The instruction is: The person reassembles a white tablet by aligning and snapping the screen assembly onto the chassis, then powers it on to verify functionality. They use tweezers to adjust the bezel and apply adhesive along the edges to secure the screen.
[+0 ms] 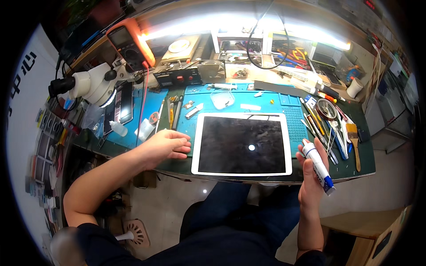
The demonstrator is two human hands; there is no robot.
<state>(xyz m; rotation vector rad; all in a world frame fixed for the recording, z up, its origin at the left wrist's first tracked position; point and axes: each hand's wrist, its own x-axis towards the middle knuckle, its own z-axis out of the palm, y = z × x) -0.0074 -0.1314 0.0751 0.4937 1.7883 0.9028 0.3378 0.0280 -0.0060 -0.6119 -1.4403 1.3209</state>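
A white tablet (242, 146) with a dark, smudged screen lies flat at the bench's front edge, its screen reflecting a light spot. My left hand (166, 148) hovers just off the tablet's left side, fingers loosely stretched and holding nothing. To the right of the tablet, my right hand (313, 177) is closed around a white tube (316, 162) with a blue lower end, which looks like a glue tube. Its narrow tip points up and toward the tablet, clear of the glass. Part of the tube is hidden by my fingers.
A blue work mat (208, 97) lies under the tablet. Left stand a microscope (95, 84), an orange multimeter (129, 44) and a small dropper bottle (118, 128). Tweezers, a brush (353, 137) and a wire reel (327, 109) crowd the right. Behind the tablet is a clear plastic box (222, 99).
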